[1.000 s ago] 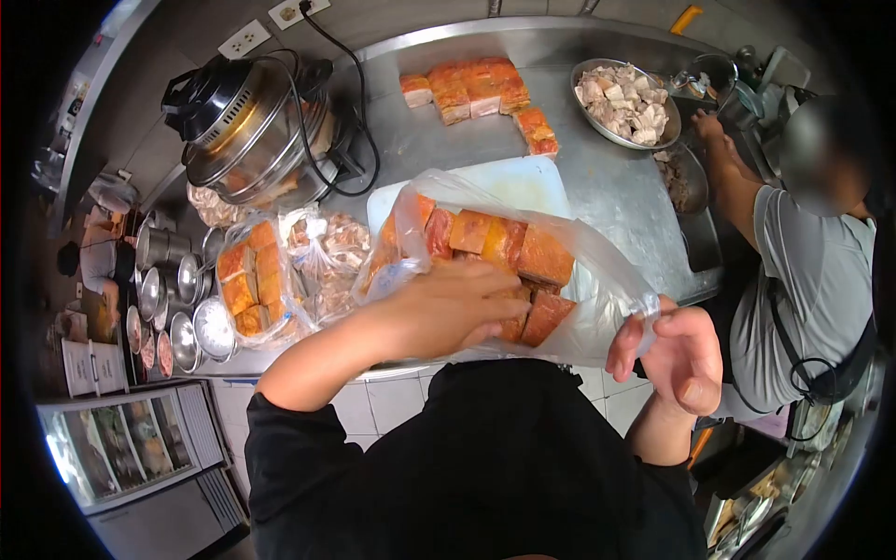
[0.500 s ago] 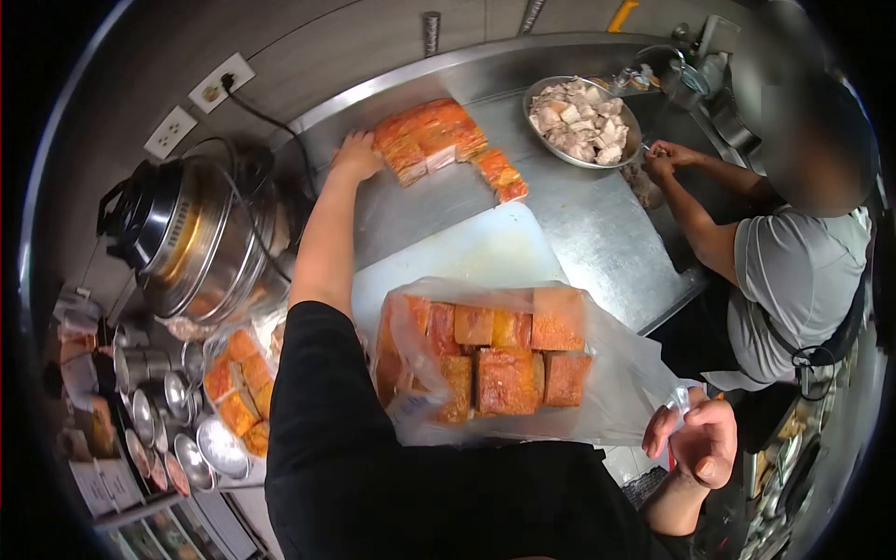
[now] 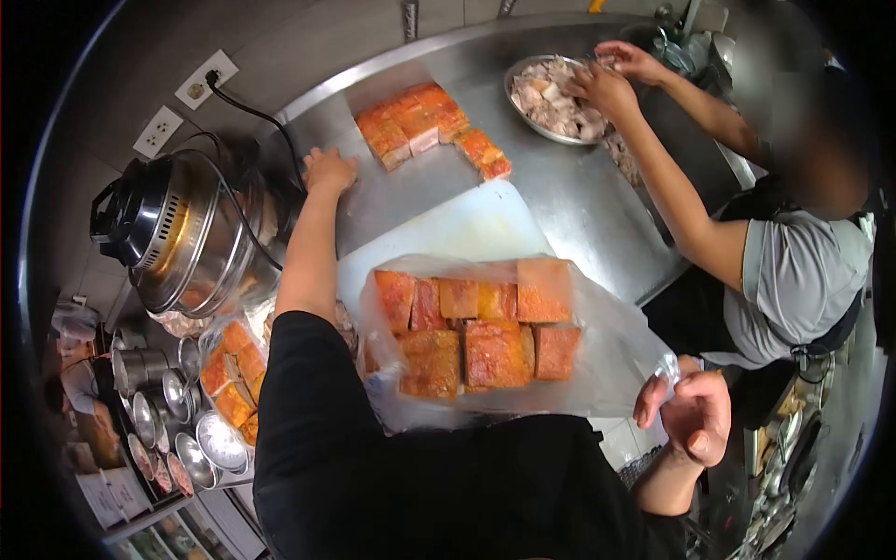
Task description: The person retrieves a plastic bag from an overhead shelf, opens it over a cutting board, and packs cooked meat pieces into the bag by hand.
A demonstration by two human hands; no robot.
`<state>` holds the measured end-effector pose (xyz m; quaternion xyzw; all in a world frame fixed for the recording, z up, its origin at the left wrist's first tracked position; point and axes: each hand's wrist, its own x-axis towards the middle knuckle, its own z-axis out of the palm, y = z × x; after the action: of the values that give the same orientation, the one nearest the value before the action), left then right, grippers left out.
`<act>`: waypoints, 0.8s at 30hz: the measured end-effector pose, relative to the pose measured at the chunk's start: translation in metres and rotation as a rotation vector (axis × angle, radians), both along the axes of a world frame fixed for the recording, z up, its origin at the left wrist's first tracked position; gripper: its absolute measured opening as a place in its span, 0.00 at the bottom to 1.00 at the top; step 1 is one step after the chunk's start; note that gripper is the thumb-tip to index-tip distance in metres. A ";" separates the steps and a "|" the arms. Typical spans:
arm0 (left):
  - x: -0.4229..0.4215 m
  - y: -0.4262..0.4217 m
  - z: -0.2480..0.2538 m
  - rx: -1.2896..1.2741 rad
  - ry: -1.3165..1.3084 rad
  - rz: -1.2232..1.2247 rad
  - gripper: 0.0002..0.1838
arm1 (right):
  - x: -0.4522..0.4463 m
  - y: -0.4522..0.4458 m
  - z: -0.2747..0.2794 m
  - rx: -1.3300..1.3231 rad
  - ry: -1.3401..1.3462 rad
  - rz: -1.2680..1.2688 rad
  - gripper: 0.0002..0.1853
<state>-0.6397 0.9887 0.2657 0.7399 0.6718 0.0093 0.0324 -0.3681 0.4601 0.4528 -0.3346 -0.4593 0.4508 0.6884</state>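
Note:
My left hand (image 3: 329, 171) reaches out to the far left of the metal counter, fingers apart with nothing visible in them. A slab of crisp-skinned roast pork (image 3: 411, 119), cut into blocks, lies just right of it, a small gap between them. One smaller piece of the pork (image 3: 483, 154) sits at the slab's lower right. Close to my body, a clear plastic bag (image 3: 621, 373) holds several orange-brown pork blocks (image 3: 495, 353) over the near part of a white cutting board (image 3: 448, 229). My right hand (image 3: 695, 415) grips the bag's bunched right corner.
A co-worker's hands (image 3: 611, 79) are at a steel bowl of pale meat chunks (image 3: 551, 98), back right. Left stands a countertop oven (image 3: 201, 238) with a cord running to a wall outlet (image 3: 205, 79). Another bag of pork blocks (image 3: 238, 373) and metal bowls (image 3: 222, 443) sit lower left.
My left hand has come away from the pork slab, moving left. The co-worker's hands have moved up to the meat bowl. My right hand still holds the bag; the view has shifted slightly.

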 end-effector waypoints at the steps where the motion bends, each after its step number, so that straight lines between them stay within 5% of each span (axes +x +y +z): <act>1: -0.005 0.002 -0.007 0.029 0.005 0.025 0.30 | 0.000 0.001 0.000 0.009 -0.002 0.007 0.30; 4: -0.011 -0.004 -0.040 0.238 -0.087 0.144 0.30 | 0.004 0.003 -0.001 0.018 -0.102 0.091 0.30; 8: -0.002 -0.016 -0.028 -0.049 -0.063 0.263 0.39 | -0.002 0.008 0.004 0.014 -0.072 0.022 0.35; 14: -0.025 -0.021 -0.040 -0.063 -0.451 -0.014 0.38 | -0.002 0.014 0.006 0.106 -0.018 0.087 0.40; 15: -0.025 -0.034 -0.029 -0.058 -0.451 -0.004 0.38 | 0.000 0.014 0.008 0.099 -0.027 0.104 0.41; 18: -0.010 -0.122 0.074 -0.110 -1.132 -0.043 0.35 | 0.005 0.020 0.007 0.165 -0.065 0.167 0.41; 21: -0.010 -0.199 0.160 -0.180 -1.516 -0.219 0.30 | 0.012 0.022 0.005 0.176 -0.049 0.233 0.40; 24: 0.003 -0.276 0.212 -0.075 -1.445 -0.462 0.28 | 0.016 0.019 0.000 0.172 -0.001 0.302 0.39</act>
<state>-0.6365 0.7130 0.4774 0.6701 0.3116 0.4616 0.4907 -0.3517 0.4796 0.4529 -0.2018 -0.5417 0.5078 0.6387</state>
